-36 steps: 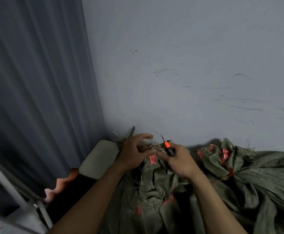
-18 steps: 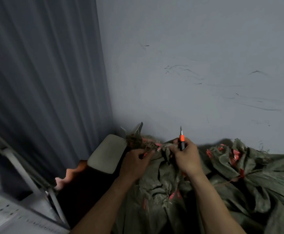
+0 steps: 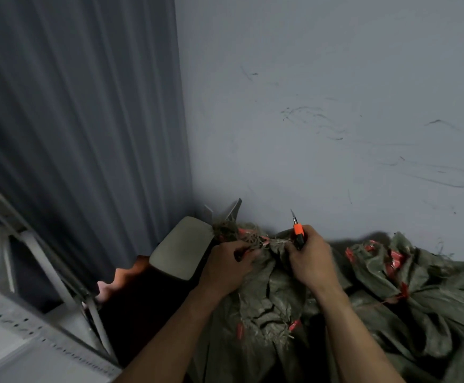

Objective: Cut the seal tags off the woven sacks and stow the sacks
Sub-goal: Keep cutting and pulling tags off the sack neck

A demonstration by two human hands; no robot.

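One scuffed grey wall (image 3: 322,106) meets a ribbed panel (image 3: 73,120) behind heaped woven sacks (image 3: 432,313), seat pad (image 3: 181,247) and metal rack (image 3: 46,272) alongside. Left grip (image 3: 225,266) bunches the front sack (image 3: 269,299) at its neck; right grip (image 3: 308,261) clasps a knife (image 3: 298,230).

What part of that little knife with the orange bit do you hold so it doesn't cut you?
Take the craft knife by its dark handle below the orange collar, coming from the bottom end. Its thin blade sticks up past the collar, toward the wall, so it is safest to stay behind it. The right hand holds it that way.
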